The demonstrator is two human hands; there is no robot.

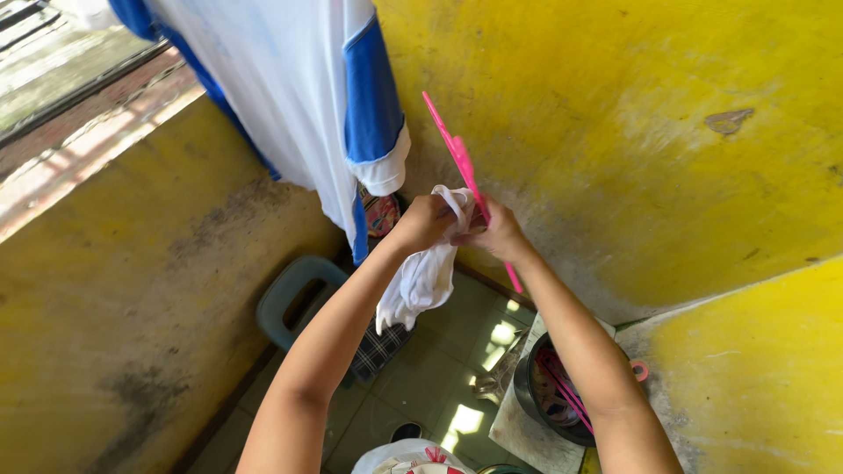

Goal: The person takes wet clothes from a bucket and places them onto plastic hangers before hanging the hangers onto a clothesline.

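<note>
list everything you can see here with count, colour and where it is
hanger: 1, pink, held up in front of the yellow wall
cloth: 1, white, gripped at the hanger, hanging down
shirt: 1, white with blue trim, hanging at upper left
wall: yellow, stained, on both sides
stool: 1, grey-green, on the floor at the left wall
checked cloth: 1, dark, below the white cloth
basin: 1, dark, lower right, pink hangers inside
floor: grey tiles, sunlit patches
left hand: grips the white cloth
right hand: holds the hanger with the cloth
</note>
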